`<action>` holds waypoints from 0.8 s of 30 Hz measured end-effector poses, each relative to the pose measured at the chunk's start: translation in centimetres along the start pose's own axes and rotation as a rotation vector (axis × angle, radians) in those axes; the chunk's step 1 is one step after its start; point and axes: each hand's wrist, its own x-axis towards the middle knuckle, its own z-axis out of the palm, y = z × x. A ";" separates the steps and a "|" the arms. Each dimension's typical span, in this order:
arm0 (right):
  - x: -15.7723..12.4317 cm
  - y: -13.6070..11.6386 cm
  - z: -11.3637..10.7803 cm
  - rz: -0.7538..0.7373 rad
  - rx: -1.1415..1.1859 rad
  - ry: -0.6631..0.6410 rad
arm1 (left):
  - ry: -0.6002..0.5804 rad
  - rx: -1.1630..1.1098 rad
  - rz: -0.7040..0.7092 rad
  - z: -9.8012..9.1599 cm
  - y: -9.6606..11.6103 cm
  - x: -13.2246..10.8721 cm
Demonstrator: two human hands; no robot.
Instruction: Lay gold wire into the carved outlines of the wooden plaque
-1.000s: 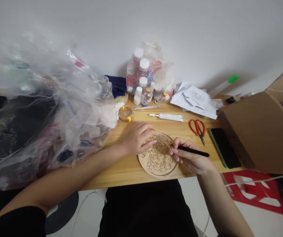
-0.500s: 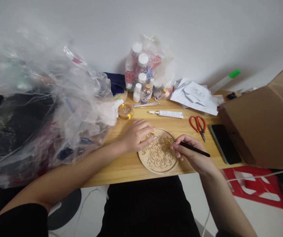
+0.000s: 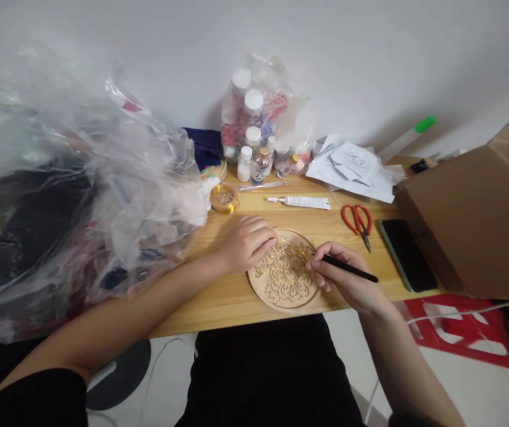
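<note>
A round wooden disc (image 3: pixel 290 283) with a carved flower pattern lies near the table's front edge, gold wire along parts of its grooves. My left hand (image 3: pixel 249 242) rests at the disc's upper left, fingers curled together; a thin gold wire (image 3: pixel 290 243) runs from its fingertips across the top of the disc. At the disc's right side, my right hand (image 3: pixel 336 268) pinches a black pen-like tool (image 3: pixel 347 268), whose tip points at the upper right of the pattern. Behind the disc sits a coil of gold wire (image 3: pixel 224 198).
Behind are a white tube (image 3: pixel 305 202), a clear pen (image 3: pixel 261 186), small bottles (image 3: pixel 261 165) and bagged jars (image 3: pixel 253 102). Red-handled pliers (image 3: pixel 358 222), a phone (image 3: pixel 407 255) and a cardboard box (image 3: pixel 467 225) stand right. Plastic bags (image 3: pixel 147 190) crowd the left; papers (image 3: pixel 349 166) lie behind.
My left thumb has drawn in against the fingers, off the disc's pattern. My right hand and the black tool have hardly moved. The view has shifted slightly.
</note>
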 end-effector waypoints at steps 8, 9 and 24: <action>-0.2 -0.4 0.4 0.070 0.097 -0.041 | 0.011 0.021 0.012 0.1 -0.1 -0.1; -0.3 -0.5 0.5 0.086 0.110 -0.043 | 0.011 0.022 0.012 0.1 -0.1 -0.1; -1.8 1.4 -1.7 -0.127 -0.177 0.166 | -0.036 0.046 0.068 0.3 -0.2 -0.3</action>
